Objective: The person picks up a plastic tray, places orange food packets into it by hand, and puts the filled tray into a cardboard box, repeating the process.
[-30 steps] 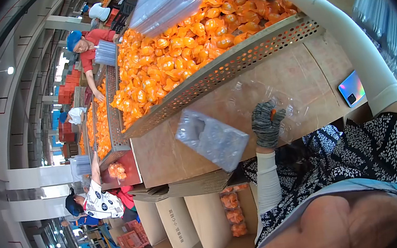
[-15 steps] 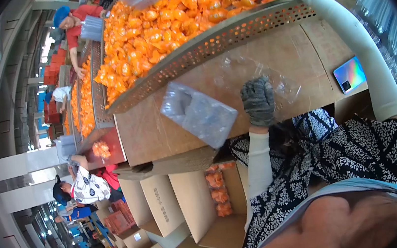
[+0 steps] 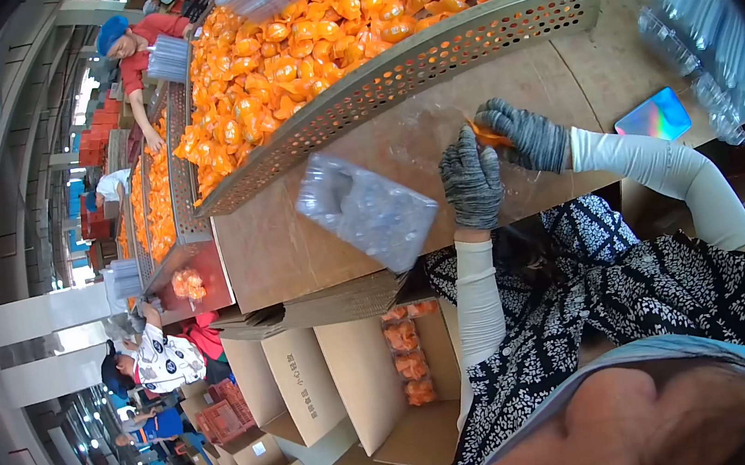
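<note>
Both my hands wear grey striped gloves and meet above the brown tabletop [image 3: 273,254]. My right hand [image 3: 523,136] is closed on an orange wrapped piece [image 3: 489,133]. Just left of it, my left hand [image 3: 472,179] has its fingers together beside clear plastic packaging [image 3: 520,182] lying on the table; what its fingertips hold is hidden. A perforated metal tray [image 3: 425,57] heaped with orange wrapped pieces [image 3: 295,56] lies beyond my hands. To the left of my left hand rests a stack of clear plastic packs [image 3: 370,214].
A phone [image 3: 653,116] and more clear plastic packaging [image 3: 711,33] lie at the right. Open cardboard boxes [image 3: 425,435] stand below the table edge, one with packed orange pieces [image 3: 408,358]. Co-workers [image 3: 164,356] are at the left, one reaching into another tray.
My right hand has come down from the tray to my left hand, bringing an orange piece. My left hand has shifted slightly left and turned.
</note>
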`<state>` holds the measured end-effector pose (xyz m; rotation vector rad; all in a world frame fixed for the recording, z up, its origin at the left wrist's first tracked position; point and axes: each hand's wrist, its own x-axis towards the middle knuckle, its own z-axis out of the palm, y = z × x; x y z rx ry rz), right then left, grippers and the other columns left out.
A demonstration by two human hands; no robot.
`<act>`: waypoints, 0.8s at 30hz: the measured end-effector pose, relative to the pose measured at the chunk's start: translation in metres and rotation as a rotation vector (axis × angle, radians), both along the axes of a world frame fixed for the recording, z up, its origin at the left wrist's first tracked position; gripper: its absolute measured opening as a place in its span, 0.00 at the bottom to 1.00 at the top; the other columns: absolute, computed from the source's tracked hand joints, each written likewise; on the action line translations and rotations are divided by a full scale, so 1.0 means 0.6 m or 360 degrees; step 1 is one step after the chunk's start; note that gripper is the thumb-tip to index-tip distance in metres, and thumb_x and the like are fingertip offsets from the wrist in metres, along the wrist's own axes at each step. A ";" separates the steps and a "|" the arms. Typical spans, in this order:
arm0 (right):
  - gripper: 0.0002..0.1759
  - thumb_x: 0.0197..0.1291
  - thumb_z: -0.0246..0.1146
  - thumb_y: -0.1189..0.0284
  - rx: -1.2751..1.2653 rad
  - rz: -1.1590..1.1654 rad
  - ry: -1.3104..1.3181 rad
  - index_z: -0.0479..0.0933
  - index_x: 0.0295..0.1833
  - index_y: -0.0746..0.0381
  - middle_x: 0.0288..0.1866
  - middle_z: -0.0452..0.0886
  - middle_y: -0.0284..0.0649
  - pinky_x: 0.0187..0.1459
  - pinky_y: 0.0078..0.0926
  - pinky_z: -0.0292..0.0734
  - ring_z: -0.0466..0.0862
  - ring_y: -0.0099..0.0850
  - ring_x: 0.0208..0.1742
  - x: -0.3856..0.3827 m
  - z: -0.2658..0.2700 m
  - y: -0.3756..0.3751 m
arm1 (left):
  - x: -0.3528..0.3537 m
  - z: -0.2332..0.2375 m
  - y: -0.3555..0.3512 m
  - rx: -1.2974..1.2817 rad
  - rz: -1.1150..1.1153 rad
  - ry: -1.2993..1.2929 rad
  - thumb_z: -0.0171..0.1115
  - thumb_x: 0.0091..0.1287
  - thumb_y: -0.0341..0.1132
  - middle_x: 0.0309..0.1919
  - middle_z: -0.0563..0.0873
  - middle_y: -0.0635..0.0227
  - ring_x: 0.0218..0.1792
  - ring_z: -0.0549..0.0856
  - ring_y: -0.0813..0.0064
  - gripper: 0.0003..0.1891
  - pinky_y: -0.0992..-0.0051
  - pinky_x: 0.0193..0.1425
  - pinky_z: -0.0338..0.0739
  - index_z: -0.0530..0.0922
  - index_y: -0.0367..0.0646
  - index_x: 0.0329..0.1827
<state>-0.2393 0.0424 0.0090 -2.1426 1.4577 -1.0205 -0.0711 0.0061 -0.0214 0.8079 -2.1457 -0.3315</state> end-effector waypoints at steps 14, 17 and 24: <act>0.18 0.52 0.63 0.69 0.0141 0.0510 0.0726 0.76 0.49 0.63 0.37 0.82 0.48 0.41 0.39 0.79 0.82 0.47 0.42 -0.021 0.070 -0.029 | 0.011 0.015 0.001 -0.0053 -0.0042 -0.0079 0.52 0.68 0.39 0.56 0.75 0.50 0.57 0.74 0.53 0.24 0.61 0.60 0.68 0.67 0.37 0.65; 0.12 0.53 0.61 0.70 0.0202 0.0261 0.0869 0.78 0.42 0.64 0.34 0.82 0.48 0.36 0.38 0.80 0.83 0.45 0.38 0.007 0.053 -0.008 | 0.017 -0.002 -0.005 0.0132 -0.0285 -0.0063 0.56 0.65 0.40 0.64 0.69 0.50 0.65 0.68 0.51 0.27 0.58 0.66 0.63 0.66 0.40 0.66; 0.11 0.52 0.64 0.66 0.0225 0.0785 0.1028 0.80 0.33 0.63 0.31 0.82 0.46 0.32 0.36 0.79 0.84 0.43 0.35 -0.038 0.089 -0.078 | 0.011 0.004 0.012 0.0229 -0.0135 -0.0071 0.64 0.58 0.43 0.59 0.75 0.53 0.59 0.75 0.53 0.31 0.58 0.63 0.67 0.69 0.40 0.64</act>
